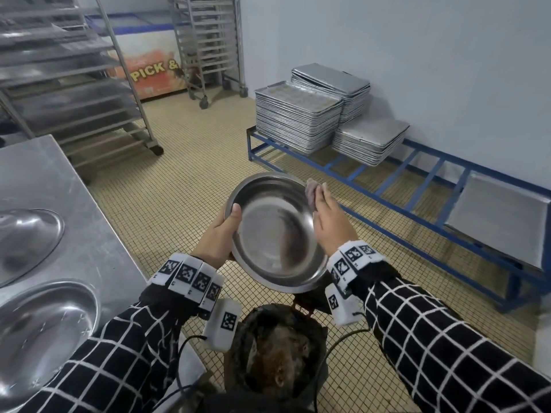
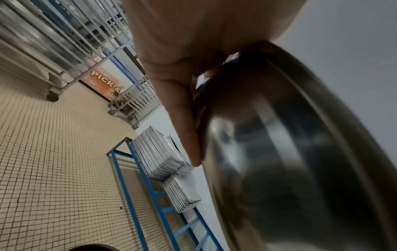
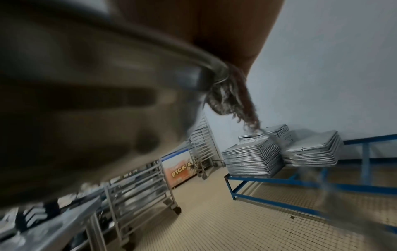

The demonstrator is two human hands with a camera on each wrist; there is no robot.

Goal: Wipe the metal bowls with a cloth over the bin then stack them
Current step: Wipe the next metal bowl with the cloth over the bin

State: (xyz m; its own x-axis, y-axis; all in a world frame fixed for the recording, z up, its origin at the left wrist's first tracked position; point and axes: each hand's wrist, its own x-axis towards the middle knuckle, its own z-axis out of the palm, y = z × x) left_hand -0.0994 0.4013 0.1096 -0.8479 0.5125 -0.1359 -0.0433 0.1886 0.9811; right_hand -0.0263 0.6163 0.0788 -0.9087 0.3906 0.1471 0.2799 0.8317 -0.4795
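Far left there's the steel surface [image 1: 56, 186] with two metal bowls lying on it, the far bowl [image 1: 28, 236] and the near bowl [image 1: 44, 332], both upside down as far as I can tell, close together but not stacked. Moving in, my left hand [image 1: 219, 238] grips the held bowl [image 1: 275, 231] by its left rim, thumb hooked over the edge onto the inside, the other fingers [image 2: 184, 118] flat along the underside in the left wrist view. The bowl sits tilted between both hands, open side facing me, and it's above and a bit beyond the black bin [image 1: 280, 353], which is down by my wrists and has brown mess inside. On the bowl's right rim my right hand [image 1: 331, 219] presses the cloth [image 1: 311, 192] against the outer edge, fingers pretty much straight and laid over it. From the right wrist view the cloth [image 3: 232, 98] is a frayed, greyish rag hanging off the rim. Further right, the blue floor rack [image 1: 387, 186] with the tray stacks [image 1: 301, 117] along the wall.
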